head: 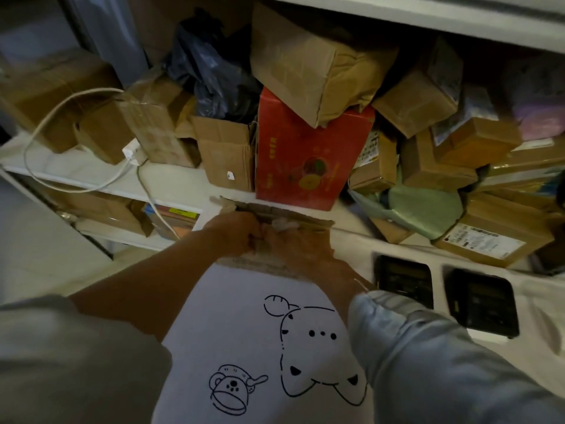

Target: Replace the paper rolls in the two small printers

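Together, left hand (237, 232), right hand (298, 244), gripping cardboard box (275, 214)

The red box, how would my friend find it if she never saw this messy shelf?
Look at the white shelf crowded with brown cardboard boxes. Near its middle, just behind the person's hands, stands the red box with a crumpled brown box resting on top. It is the only bright red one, with yellow writing and a round fruit-like picture on its front.

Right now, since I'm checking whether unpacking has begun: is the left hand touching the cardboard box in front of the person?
Touching. The head view shows the left hand gripping the cardboard box at its open top, fingers curled over the edge beside the right hand.
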A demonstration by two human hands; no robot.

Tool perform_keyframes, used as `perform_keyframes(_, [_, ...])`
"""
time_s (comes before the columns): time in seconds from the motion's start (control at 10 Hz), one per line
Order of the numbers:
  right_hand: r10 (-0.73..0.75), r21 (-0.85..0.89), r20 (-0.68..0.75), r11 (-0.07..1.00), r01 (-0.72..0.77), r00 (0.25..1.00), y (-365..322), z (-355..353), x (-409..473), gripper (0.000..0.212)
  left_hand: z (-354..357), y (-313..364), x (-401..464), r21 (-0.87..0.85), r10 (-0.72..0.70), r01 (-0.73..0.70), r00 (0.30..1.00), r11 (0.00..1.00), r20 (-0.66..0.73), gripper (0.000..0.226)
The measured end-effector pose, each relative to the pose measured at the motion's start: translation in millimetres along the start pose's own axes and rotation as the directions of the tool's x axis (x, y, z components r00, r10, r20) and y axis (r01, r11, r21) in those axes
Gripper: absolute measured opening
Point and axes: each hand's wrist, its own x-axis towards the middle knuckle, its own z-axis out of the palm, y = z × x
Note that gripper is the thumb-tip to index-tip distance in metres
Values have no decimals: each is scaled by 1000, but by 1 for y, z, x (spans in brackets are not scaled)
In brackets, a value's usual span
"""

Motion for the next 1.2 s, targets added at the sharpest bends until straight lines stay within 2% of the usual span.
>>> perform_keyframes(0.1, [122,-16,221,993,-121,968,0,7,8,59,2,-6,4,197,111,-108,994,975,-8,20])
perform_keyframes(0.2, [127,-85,306,991,-106,944,8,15,12,60,14,-7,7,302,220,-192,974,934,-62,40])
perform_keyframes(0.3, [-46,-252,-168,968,2,985,15,19,4,42,16,-10,7,351,224,-169,967,921,-124,37])
perform_keyframes(0.4, [-230,-370,-488,928,39,842,20,14,0,55,16,-9,11,513,339,-107,859,852,-383,74])
perform_keyframes(0.5, [-58,-291,-183,957,2,981,30,11,3,72,13,-4,19,524,343,-154,895,838,-285,92])
perform_keyframes(0.6, [-71,-332,-142,943,20,987,36,14,4,61,19,-3,28,566,286,-163,949,808,-135,72])
perform_keyframes(0.7, [-101,-286,-181,957,46,978,32,10,3,57,28,-2,25,593,274,-119,945,796,-179,70])
perform_keyframes(0.8, [-61,-270,-204,963,4,977,26,1,2,61,27,6,19,581,230,-87,957,810,-176,84])
perform_keyframes(0.9, [-3,-301,-28,954,-5,1000,30,1,-9,77,29,11,12,612,215,-108,971,783,-104,84])
perform_keyframes(1.0, [34,-350,70,937,-7,997,36,4,-19,95,37,14,6,647,179,-84,980,758,-83,102])
perform_keyframes(1.1, [-29,-310,-55,951,11,998,34,4,-26,94,43,15,3,666,219,-34,956,745,-196,107])
perform_keyframes(1.2, [-52,-232,-184,973,9,982,29,-8,-34,87,37,23,-1,606,208,-9,943,796,-260,105])
